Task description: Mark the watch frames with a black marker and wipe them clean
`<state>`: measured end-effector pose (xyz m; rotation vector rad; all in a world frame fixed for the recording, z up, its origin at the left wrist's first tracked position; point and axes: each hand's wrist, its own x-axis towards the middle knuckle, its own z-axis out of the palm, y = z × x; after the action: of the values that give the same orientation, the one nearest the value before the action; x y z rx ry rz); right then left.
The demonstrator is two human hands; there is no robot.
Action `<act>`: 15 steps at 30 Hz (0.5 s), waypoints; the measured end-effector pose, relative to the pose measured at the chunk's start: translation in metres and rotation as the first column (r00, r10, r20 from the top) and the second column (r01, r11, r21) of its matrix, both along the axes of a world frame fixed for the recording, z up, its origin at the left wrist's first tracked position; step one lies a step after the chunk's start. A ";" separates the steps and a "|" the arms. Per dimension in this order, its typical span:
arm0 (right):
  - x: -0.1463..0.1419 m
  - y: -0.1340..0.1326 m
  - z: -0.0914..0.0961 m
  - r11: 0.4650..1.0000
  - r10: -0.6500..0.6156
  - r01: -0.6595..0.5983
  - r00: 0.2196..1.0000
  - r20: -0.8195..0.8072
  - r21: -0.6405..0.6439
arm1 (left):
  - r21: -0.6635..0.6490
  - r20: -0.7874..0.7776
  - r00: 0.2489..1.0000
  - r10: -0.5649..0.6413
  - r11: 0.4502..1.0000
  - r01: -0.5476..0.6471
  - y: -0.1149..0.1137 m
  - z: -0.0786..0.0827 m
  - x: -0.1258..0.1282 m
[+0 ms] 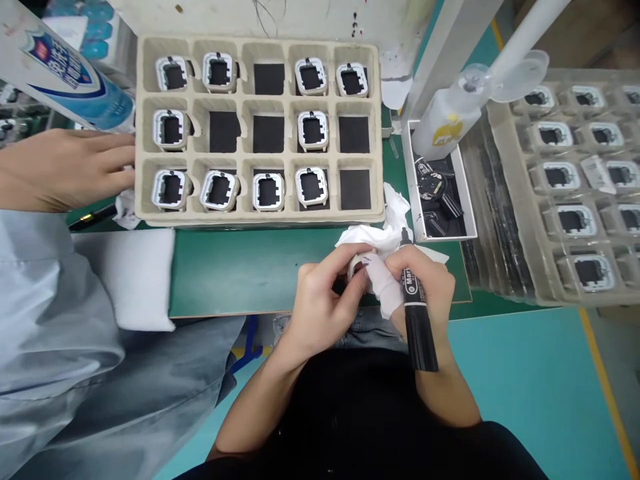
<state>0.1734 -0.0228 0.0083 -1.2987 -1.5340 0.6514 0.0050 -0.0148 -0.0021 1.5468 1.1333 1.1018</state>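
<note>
Near the table's front edge, my left hand (pixel 323 297) is closed around a small white watch case (pixel 356 264), largely hidden by the fingers. My right hand (pixel 431 287) grips a black marker pen (pixel 419 313) with its tip pointing away from me. A piece of white tissue (pixel 384 285) is also in the right hand's fingers, up against the watch case. More crumpled tissue (pixel 383 230) lies just beyond both hands. Behind them stands a beige molded tray (pixel 260 217) with several white watch cases (pixel 267 192) in its compartments; some compartments show only their dark bottoms.
At left, a co-worker's hand (pixel 75 167) reaches beside the tray, near a blue-and-white bottle (pixel 75 73). A folded white cloth (pixel 130 280) overhangs the front edge. To the right are a white box (pixel 445 233) of black parts, a clear bottle (pixel 443 123) and stacked plastic trays (pixel 530 240).
</note>
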 end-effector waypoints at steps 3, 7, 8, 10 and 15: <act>0.000 0.000 0.000 1.000 -0.022 0.021 0.999 -0.024 -0.011 | -0.026 0.012 1.000 0.015 1.000 -0.014 -0.001 0.000 0.000; -0.001 0.001 0.002 0.999 -0.032 0.032 0.999 -0.027 -0.029 | -0.035 0.009 1.000 0.030 0.999 -0.030 -0.001 0.000 0.001; -0.002 0.001 0.002 0.999 -0.027 0.026 1.000 -0.015 -0.032 | -0.026 -0.003 1.000 0.026 0.999 -0.026 -0.001 0.000 0.001; -0.001 0.001 0.001 0.999 -0.022 0.022 1.000 -0.005 -0.025 | -0.024 -0.012 1.000 0.016 1.000 -0.017 -0.001 0.000 0.001; 0.001 -0.001 -0.004 0.999 -0.033 0.033 0.999 0.005 -0.019 | -0.042 -0.030 0.999 0.037 0.998 -0.039 -0.001 0.000 0.001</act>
<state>0.1749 -0.0235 0.0046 -1.3378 -1.5100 0.6437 0.0057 -0.0159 -0.0022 1.5186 1.2027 1.0767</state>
